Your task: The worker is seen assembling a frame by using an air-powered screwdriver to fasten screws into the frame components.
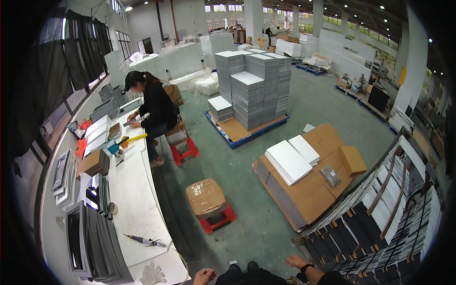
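Observation:
My left hand (204,276) is low in the picture, its fingers curled in, with nothing visible in it. It is nearest to the corner of the white worktable (137,209). On that corner lie a pale work glove (152,273) and a slim power screwdriver (145,241) with a metal tip. My right hand (296,262), with a dark band at the wrist, hangs apart from everything, fingers loosely stretched and nothing in them. A stack of grey frames (97,242) stands upright along the table's left side.
A taped carton (205,197) rests on a red stool (218,219) ahead. Right of it, white panels (289,161) lie on stacked brown cartons (327,190). Racked dark and white panels (375,218) fill the right. Beyond, grey panels (259,90) stand on a blue pallet (237,142); a co-worker (154,104) sits left.

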`<state>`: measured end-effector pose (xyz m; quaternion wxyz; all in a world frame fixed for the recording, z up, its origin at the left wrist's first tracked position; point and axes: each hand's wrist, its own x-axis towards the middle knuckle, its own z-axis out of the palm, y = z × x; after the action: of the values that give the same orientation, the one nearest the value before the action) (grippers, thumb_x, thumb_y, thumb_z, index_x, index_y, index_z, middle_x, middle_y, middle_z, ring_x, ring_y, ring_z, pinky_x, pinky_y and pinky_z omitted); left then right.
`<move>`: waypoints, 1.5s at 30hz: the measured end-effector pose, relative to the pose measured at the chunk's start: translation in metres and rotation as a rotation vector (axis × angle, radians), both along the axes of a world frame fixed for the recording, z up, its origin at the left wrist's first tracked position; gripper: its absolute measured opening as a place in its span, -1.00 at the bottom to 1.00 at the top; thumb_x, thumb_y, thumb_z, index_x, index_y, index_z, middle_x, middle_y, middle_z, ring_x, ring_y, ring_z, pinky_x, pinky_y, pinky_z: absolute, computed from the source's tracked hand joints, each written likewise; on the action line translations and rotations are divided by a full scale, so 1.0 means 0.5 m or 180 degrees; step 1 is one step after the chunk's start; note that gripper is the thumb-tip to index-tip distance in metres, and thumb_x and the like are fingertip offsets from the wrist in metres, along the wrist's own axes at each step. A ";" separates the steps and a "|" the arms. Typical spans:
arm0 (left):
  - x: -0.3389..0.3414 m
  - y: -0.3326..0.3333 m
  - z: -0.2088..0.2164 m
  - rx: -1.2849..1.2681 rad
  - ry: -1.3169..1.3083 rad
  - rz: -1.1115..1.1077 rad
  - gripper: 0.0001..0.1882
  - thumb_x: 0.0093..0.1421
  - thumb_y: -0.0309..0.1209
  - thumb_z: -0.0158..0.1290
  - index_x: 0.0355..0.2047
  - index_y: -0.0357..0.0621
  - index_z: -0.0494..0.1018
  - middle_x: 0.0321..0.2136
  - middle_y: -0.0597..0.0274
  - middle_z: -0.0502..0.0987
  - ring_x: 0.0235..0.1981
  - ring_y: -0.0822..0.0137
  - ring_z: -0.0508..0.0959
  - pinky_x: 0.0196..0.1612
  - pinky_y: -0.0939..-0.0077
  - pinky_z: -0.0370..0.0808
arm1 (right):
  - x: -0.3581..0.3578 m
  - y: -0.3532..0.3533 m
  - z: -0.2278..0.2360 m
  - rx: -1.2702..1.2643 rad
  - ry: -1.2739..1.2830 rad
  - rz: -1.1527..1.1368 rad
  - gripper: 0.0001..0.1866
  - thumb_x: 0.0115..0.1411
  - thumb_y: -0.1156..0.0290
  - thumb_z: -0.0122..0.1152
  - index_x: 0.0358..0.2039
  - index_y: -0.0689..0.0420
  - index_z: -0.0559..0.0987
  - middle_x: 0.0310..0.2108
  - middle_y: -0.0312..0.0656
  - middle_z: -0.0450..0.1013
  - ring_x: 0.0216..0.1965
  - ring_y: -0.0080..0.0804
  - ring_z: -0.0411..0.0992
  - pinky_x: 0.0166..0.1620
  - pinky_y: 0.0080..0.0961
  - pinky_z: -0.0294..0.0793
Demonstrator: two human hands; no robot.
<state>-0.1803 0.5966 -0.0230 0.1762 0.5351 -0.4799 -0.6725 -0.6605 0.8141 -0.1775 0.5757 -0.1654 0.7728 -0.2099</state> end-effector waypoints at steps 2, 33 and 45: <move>-0.020 -0.026 -0.009 -0.0033 0.0049 0.0027 -0.74 0.38 -0.23 0.12 -0.21 -0.19 0.60 -0.38 0.23 0.64 -0.40 0.44 0.57 -0.30 0.51 0.53 | -0.010 -0.034 0.004 -0.0001 0.0059 -0.0083 -0.61 0.29 0.12 0.25 -0.17 0.23 0.69 -0.36 -0.19 0.64 -0.39 -0.36 0.57 -0.27 -0.39 0.56; -0.277 -0.503 -0.206 -0.0465 -0.0130 -0.0504 -0.73 0.37 -0.26 0.06 -0.11 -0.17 0.61 -0.28 0.12 0.67 -0.28 0.18 0.62 -0.15 0.31 0.55 | -0.328 -0.941 0.038 0.0070 -0.1046 0.2330 -0.33 0.26 -0.15 0.28 0.22 0.04 0.55 0.05 -0.22 0.52 0.02 -0.37 0.47 0.01 -0.40 0.53; -0.471 -0.700 -0.141 -0.0616 -0.0340 -0.0408 -0.73 0.37 -0.27 0.07 -0.10 -0.17 0.61 -0.26 0.11 0.66 -0.25 0.18 0.62 -0.14 0.30 0.55 | -0.528 -1.063 -0.121 -0.0656 -0.2416 0.2772 -0.35 0.30 -0.14 0.23 0.18 0.10 0.59 0.09 -0.24 0.54 0.12 -0.42 0.44 0.19 -0.48 0.34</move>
<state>-0.4157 0.2464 -0.0937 0.1579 0.5189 -0.5845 -0.6035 -0.9244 0.2825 -0.2381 0.8263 -0.4361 0.3490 -0.0727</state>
